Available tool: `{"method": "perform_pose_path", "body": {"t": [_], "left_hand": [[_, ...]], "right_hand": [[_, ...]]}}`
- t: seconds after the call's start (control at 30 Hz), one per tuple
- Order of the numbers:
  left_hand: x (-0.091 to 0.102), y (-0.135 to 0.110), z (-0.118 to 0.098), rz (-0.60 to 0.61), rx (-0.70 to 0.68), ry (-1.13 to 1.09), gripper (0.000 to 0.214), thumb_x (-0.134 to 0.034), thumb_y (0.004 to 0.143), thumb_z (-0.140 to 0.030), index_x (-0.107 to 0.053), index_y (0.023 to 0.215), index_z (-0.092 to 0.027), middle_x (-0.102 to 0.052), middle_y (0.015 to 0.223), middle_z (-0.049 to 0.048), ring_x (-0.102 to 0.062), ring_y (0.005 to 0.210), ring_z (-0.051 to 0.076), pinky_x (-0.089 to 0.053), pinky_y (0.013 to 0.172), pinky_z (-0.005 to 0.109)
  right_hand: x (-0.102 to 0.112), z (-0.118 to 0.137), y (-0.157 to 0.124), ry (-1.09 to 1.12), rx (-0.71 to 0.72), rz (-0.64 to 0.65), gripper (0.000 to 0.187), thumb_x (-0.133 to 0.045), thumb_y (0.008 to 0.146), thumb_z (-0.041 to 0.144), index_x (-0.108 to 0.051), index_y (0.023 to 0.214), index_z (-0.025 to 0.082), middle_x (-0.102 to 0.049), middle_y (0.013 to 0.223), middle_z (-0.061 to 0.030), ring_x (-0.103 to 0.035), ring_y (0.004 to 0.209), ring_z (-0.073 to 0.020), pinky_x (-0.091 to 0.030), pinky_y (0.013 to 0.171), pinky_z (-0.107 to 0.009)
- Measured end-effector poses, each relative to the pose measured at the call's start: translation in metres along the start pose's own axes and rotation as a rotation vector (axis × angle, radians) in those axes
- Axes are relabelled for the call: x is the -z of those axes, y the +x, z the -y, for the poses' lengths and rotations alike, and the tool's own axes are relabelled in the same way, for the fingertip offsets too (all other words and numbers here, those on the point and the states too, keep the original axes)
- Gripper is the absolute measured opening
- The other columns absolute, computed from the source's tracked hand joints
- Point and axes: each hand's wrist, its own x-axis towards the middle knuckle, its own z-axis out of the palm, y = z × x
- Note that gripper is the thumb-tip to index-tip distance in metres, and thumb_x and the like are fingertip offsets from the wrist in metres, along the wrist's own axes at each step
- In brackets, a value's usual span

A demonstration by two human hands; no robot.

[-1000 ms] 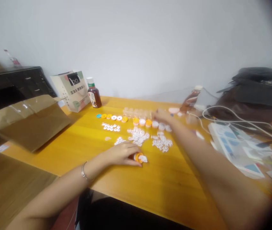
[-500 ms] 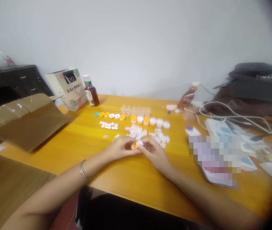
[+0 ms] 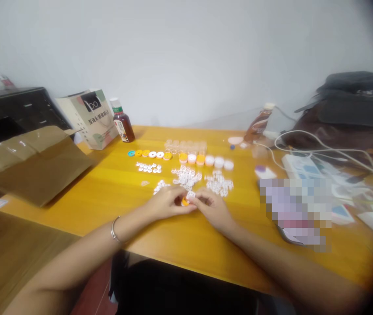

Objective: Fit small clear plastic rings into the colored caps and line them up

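Both hands meet at the middle of the yellow table [image 3: 206,249], and the small orange cap [image 3: 185,202] sits right between them, just off the tabletop at the near edge of the scattered parts.

The left hand [image 3: 168,202] comes in from the left. Its thumb and first fingers are curled close around the cap's left side, so this hand has hold of it. The right hand [image 3: 213,209] comes in from the right with its fingertips [image 3: 198,200] drawn together against the cap's right side, where a small white piece [image 3: 191,194] shows just above the orange. The picture is too soft to tell whether those fingers grip that piece or only press on it.

The cap lies at the tips of both hands, but it is deeper in the left one. The cap is too small and too covered to tell which way it is turned.

A thin bracelet [image 3: 114,229] circles the left wrist. Just beyond the hands lie heaps of white pieces [image 3: 219,186]. Farther back there is a row of orange and white caps [image 3: 200,159] and a row of flat rings [image 3: 148,154]. At the far left stand a brown bottle [image 3: 122,125] and a paper bag [image 3: 89,118] — well apart from the hands.
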Motion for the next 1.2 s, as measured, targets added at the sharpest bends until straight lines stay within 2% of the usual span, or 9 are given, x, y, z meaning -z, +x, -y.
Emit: {"method": "perform_pose_path", "body": {"t": [0.13,0.2,0.3,0.43,0.5,0.7,0.83,1.0,1.2], "left_hand": [[-0.002,-0.001,0.001,-0.021,-0.028,0.012,0.036,-0.059,0.08,-0.047,-0.053,0.065,-0.014,-0.049,0.057,-0.0034,-0.043,0.051,0.007,-0.033,0.049,0.019],[-0.004,-0.001,0.0,-0.036,-0.049,0.03,0.035,-0.058,0.08,-0.046,-0.055,0.067,-0.015,-0.05,0.056,-0.0033,-0.043,0.051,0.007,-0.033,0.049,0.019],[-0.007,0.0,0.0,-0.115,-0.085,0.069,0.031,-0.058,0.08,-0.044,-0.058,0.071,-0.014,-0.054,0.058,-0.0015,-0.046,0.051,0.007,-0.035,0.049,0.019],[-0.01,0.001,0.002,-0.315,-0.142,0.245,0.03,-0.058,0.079,-0.043,-0.059,0.069,-0.014,-0.056,0.056,0.0007,-0.048,0.049,0.009,-0.037,0.049,0.022],[-0.012,0.0,0.003,-0.367,-0.149,0.293,0.03,-0.058,0.079,-0.042,-0.059,0.067,-0.014,-0.056,0.054,0.0006,-0.048,0.048,0.01,-0.038,0.049,0.023],[-0.017,-0.005,-0.005,-0.181,-0.252,0.175,0.034,-0.059,0.076,-0.047,-0.056,0.064,-0.015,-0.052,0.053,-0.0011,-0.046,0.048,0.009,-0.034,0.046,0.022],[-0.015,-0.002,-0.006,-0.188,-0.252,0.168,0.035,-0.058,0.078,-0.049,-0.056,0.07,-0.015,-0.053,0.057,-0.0001,-0.048,0.055,0.011,-0.037,0.053,0.024],[-0.008,0.001,0.002,-0.069,-0.262,0.209,0.035,-0.055,0.082,-0.047,-0.061,0.09,-0.014,-0.056,0.069,0.0035,-0.051,0.063,0.014,-0.041,0.058,0.026],[-0.006,0.001,0.003,0.039,-0.253,0.179,0.042,-0.059,0.079,-0.052,-0.062,0.097,-0.015,-0.059,0.086,0.0076,-0.056,0.079,0.018,-0.045,0.071,0.03]], "right_hand": [[0.007,-0.001,0.003,0.066,-0.037,0.139,0.019,-0.063,0.075,0.038,-0.063,0.067,0.021,-0.057,0.072,-0.0008,-0.052,0.069,-0.0161,-0.04,0.063,-0.029],[0.009,-0.001,0.004,0.12,-0.054,0.161,0.02,-0.064,0.073,0.039,-0.063,0.067,0.02,-0.058,0.073,-0.0009,-0.053,0.07,-0.0161,-0.041,0.065,-0.03],[0.007,0.001,0.003,0.152,-0.091,0.076,0.022,-0.063,0.074,0.04,-0.062,0.065,0.02,-0.058,0.07,0.0002,-0.053,0.069,-0.0156,-0.041,0.066,-0.029],[-0.005,0.004,-0.001,0.218,-0.114,-0.033,0.023,-0.062,0.075,0.04,-0.063,0.064,0.02,-0.059,0.067,0.0006,-0.053,0.07,-0.0161,-0.041,0.068,-0.029],[-0.009,0.006,-0.002,0.26,-0.121,-0.08,0.022,-0.062,0.074,0.04,-0.064,0.066,0.02,-0.061,0.069,-0.0003,-0.053,0.071,-0.0167,-0.041,0.069,-0.029],[0.008,0.017,0.009,0.327,-0.068,-0.363,0.023,-0.064,0.074,0.038,-0.057,0.061,0.02,-0.056,0.065,0.0022,-0.051,0.066,-0.0141,-0.042,0.068,-0.028],[0.016,0.024,0.007,0.336,0.005,-0.26,0.026,-0.066,0.073,0.036,-0.053,0.057,0.02,-0.054,0.063,0.003,-0.05,0.063,-0.0123,-0.043,0.065,-0.026],[0.012,0.032,0.0,0.406,-0.001,-0.092,0.021,-0.065,0.076,0.038,-0.056,0.069,0.021,-0.062,0.064,0.0019,-0.058,0.062,-0.013,-0.048,0.069,-0.028],[0.01,0.028,0.005,0.473,-0.051,-0.126,0.024,-0.069,0.072,0.04,-0.055,0.075,0.021,-0.065,0.071,0.0006,-0.061,0.069,-0.014,-0.049,0.076,-0.031]]}}
